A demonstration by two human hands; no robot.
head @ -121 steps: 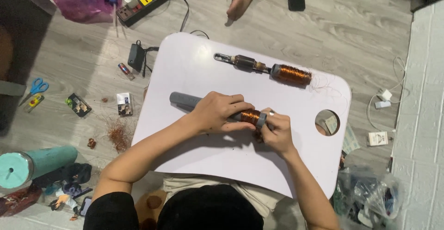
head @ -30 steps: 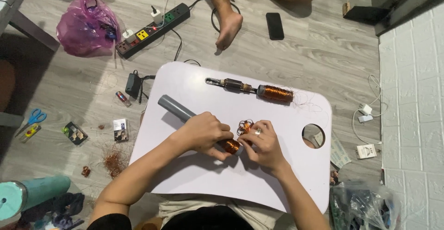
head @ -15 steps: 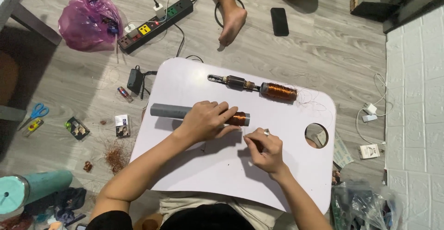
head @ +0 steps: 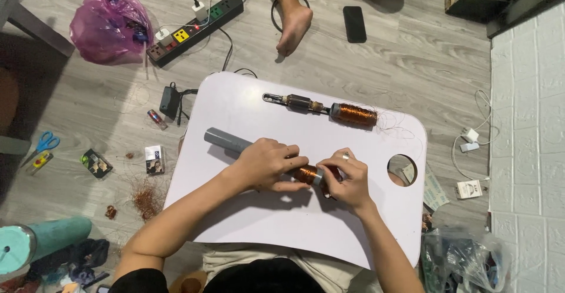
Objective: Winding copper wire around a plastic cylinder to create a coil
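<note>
A grey tube with a copper wire coil [head: 307, 174] wound on its right part lies across the white lap table [head: 247, 107]. My left hand [head: 268, 164] is wrapped around the tube's middle, and the bare grey end [head: 225, 141] sticks out to the left. At the coil's right end my right hand [head: 348, 178] pinches the tube, a ring on one finger. A second motor armature with a copper coil [head: 329, 109] rests at the table's far side, apart from both hands, with loose wire strands trailing off to its right.
Another person's bare foot [head: 292, 27] and a black phone [head: 355, 24] lie on the wooden floor beyond the table. A power strip [head: 194, 27], pink bag [head: 112, 25], black adapter [head: 170, 101], scissors [head: 42, 144] and copper scraps [head: 146, 199] are to the left. A white tiled wall [head: 527, 151] stands to the right.
My right hand, apart from the coil half a second ago, has come back against its right end. The tube stays under my left hand, tilted slightly more.
</note>
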